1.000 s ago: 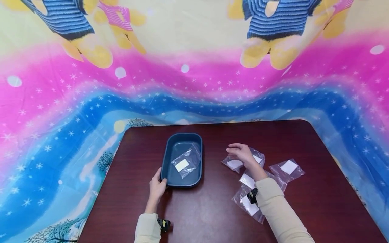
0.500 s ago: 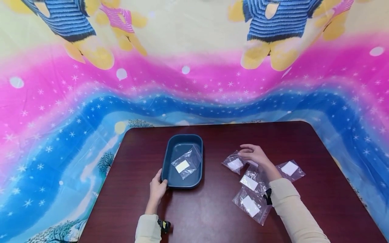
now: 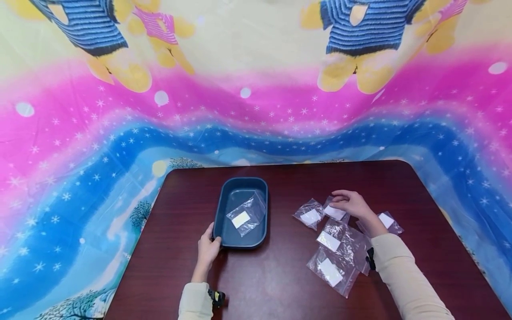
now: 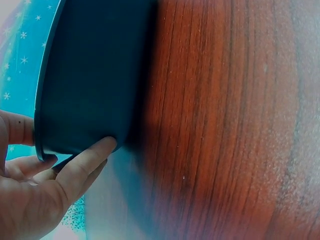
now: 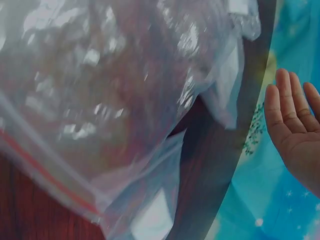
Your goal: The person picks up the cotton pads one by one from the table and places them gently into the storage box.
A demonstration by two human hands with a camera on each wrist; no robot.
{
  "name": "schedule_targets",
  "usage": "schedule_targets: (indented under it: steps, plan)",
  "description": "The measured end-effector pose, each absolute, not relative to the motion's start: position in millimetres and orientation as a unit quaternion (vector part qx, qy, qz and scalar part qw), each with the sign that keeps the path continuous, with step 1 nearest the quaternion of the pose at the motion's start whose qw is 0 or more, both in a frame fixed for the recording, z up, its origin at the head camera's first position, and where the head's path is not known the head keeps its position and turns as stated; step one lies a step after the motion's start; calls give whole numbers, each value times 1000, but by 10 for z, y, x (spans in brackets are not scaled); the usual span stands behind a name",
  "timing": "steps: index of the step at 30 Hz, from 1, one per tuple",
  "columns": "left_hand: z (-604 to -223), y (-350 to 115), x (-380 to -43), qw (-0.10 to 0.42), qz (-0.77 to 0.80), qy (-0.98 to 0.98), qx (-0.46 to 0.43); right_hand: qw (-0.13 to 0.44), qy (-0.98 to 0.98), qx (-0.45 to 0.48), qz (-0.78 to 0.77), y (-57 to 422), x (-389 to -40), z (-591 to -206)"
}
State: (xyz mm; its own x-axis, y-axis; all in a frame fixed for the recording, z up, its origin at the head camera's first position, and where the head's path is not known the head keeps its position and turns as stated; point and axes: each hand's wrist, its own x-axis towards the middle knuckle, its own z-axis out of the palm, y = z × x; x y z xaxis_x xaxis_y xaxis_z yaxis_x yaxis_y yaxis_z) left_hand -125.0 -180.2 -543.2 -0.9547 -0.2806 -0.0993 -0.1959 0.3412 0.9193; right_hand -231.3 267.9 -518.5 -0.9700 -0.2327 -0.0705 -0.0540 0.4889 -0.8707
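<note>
My left hand (image 3: pixel 208 250) grips the near left corner of a dark blue plastic tray (image 3: pixel 242 245), thumb at the rim. In the left wrist view my fingers (image 4: pixel 82 167) press its outer wall (image 4: pixel 90 80). Inside the tray lies a clear zip bag holding a white piece (image 3: pixel 241 219). My right hand (image 3: pixel 353 205) is over several similar bags, fingertips overlapping a bag with a white piece (image 3: pixel 334 213). In the right wrist view the right hand (image 5: pixel 297 127) has extended fingers, beyond a large clear bag (image 5: pixel 85 125) with a red zip strip.
More bags lie on the dark red wood table (image 3: pixel 280 275): one bag (image 3: pixel 310 217) left of the right hand, two bags nearer me, and another bag (image 3: pixel 388 219) to the right. A printed cloth backdrop (image 3: pixel 260 111) hangs behind the table's far edge.
My right hand has moved rightward across the bags, uncovering the bags on the left and near side. The left hand stays at the tray corner.
</note>
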Motion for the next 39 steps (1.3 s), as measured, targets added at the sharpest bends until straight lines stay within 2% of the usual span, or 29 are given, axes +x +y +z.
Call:
schedule_targets:
  steps: [9, 27, 39]
  plan:
    - [-5446, -1819, -1250, 36, -563, -813, 146, 71, 885, -89, -452, 2864, -2299, -5236]
    - [-5502, -1840, -1278, 30, -568, -810, 143, 44, 927, -32, -372, 3097, -2333, -5530]
    - [-5483, -1841, -1265, 36, -564, -812, 145, 90, 902, -5, -423, 3060, -2387, -5638]
